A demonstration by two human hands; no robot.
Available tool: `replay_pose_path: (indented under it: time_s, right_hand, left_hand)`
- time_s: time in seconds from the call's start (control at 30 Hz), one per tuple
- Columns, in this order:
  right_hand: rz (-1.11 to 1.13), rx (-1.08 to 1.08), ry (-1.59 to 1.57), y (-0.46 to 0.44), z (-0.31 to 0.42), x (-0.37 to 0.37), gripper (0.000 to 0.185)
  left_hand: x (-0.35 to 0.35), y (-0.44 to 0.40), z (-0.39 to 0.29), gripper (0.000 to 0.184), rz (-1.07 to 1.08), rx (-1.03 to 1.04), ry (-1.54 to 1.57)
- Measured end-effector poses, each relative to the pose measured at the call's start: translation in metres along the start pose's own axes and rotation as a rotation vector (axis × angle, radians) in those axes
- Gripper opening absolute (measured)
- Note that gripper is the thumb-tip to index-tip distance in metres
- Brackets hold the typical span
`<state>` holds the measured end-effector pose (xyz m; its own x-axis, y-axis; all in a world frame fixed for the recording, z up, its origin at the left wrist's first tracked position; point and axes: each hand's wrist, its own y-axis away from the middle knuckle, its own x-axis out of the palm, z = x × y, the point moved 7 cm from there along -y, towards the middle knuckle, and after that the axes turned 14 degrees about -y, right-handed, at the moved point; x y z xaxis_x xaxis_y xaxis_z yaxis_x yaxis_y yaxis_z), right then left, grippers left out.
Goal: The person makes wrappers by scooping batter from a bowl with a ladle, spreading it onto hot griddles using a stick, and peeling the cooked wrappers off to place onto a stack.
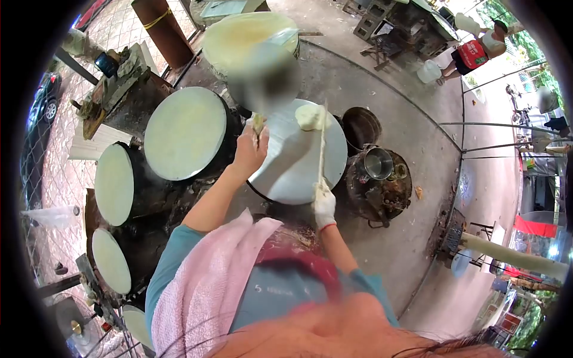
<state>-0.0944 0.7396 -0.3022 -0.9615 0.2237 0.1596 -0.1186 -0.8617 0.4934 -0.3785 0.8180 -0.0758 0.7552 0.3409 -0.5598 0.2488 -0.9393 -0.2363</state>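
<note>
My left hand (250, 146), bare, is closed round a small pale-coated handle (258, 123) at the left edge of a round grey griddle (286, 173). A dark blurred shape lies just beyond that handle, its form too smeared to tell. My right hand (323, 206), in a white glove, grips the near end of a long thin stick (323, 146) coated in something pale. The stick reaches over the right part of the griddle. Beside its far end a lump of pale dough (309, 117) rests on the griddle.
Left of me, several round griddles bear pale sheets, one large (185, 134). A wide tub (250, 36) of pale stuff stands ahead. To the right are a dark pot (362, 126) and a metal bowl (378, 163) on a dirty round stand. A person (474, 53) is far right.
</note>
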Motion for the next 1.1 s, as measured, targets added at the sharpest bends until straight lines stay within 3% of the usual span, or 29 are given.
replay_pose_path:
  time_s: [0.03,0.07,0.13,0.17,0.2,0.27,0.3,0.33,0.4,0.43,0.53,0.6,0.67,0.77,0.8,0.93,1.0,1.07,1.1]
  right_hand:
    - [-0.037,0.136,-0.089,0.017,0.018,0.027,0.031]
    - [-0.028,0.189,0.018,0.017,0.021,0.034,0.029]
    - [-0.046,-0.363,0.455,0.018,0.065,0.028,0.028]
    - [-0.103,-0.431,0.717,0.027,0.087,0.016,0.030]
    - [-0.107,-0.536,0.743,0.018,0.084,-0.009,0.034]
    - [-0.162,-0.539,0.457,-0.018,0.047,-0.059,0.036]
    - [-0.046,-0.382,0.344,-0.022,0.040,-0.050,0.036]
    - [0.054,-0.003,0.122,-0.007,0.041,-0.021,0.034]
    - [0.119,0.195,0.026,0.012,0.053,0.022,0.030]
    - [0.192,0.227,0.070,0.013,0.057,0.029,0.029]
    - [0.265,-0.250,0.392,-0.011,0.084,0.005,0.031]
    - [0.230,-0.380,0.360,-0.031,0.105,-0.027,0.033]
    - [0.201,-0.068,0.385,-0.062,0.072,-0.053,0.032]
    - [0.377,0.249,0.157,-0.028,0.072,0.011,0.034]
    - [0.422,0.289,0.154,-0.026,0.066,0.019,0.033]
    - [0.509,-0.112,0.264,-0.068,0.104,-0.006,0.033]
    - [0.490,-0.178,0.197,-0.101,0.127,-0.020,0.034]
    - [0.563,0.236,0.349,-0.115,0.105,-0.023,0.037]
    - [0.576,0.313,0.345,-0.097,0.111,-0.007,0.039]
  left_hand:
    - [0.000,0.011,0.018,0.028,0.022,-0.046,0.109]
    - [0.000,0.023,0.037,0.027,0.043,-0.088,0.218]
    - [-0.013,0.045,0.051,0.022,0.113,-0.143,0.126]
    - [-0.019,0.056,0.059,0.019,0.148,-0.172,0.080]
    - [-0.023,0.067,0.073,0.016,0.187,-0.216,0.074]
    - [-0.024,0.092,0.102,0.014,0.254,-0.312,0.066]
    - [-0.025,0.103,0.112,0.014,0.266,-0.387,0.109]
    - [-0.025,0.112,0.120,0.014,0.279,-0.458,0.151]
    - [-0.026,0.128,0.127,0.014,0.269,-0.575,0.275]
    - [-0.027,0.133,0.129,0.013,0.249,-0.618,0.354]
    - [-0.041,0.139,0.119,0.012,0.164,-0.611,0.361]
    - [-0.056,0.138,0.101,0.012,0.121,-0.587,0.298]
    - [-0.059,0.142,0.096,0.013,0.069,-0.597,0.261]
    - [-0.049,0.160,0.089,0.014,-0.003,-0.701,0.264]
    - [-0.042,0.168,0.090,0.014,-0.031,-0.749,0.286]
    - [-0.032,0.191,0.079,0.015,-0.109,-0.803,0.316]
    - [-0.032,0.198,0.070,0.016,-0.170,-0.808,0.260]
    - [-0.029,0.204,0.060,0.016,-0.181,-0.870,0.263]
    - [-0.026,0.206,0.058,0.017,-0.188,-0.867,0.256]
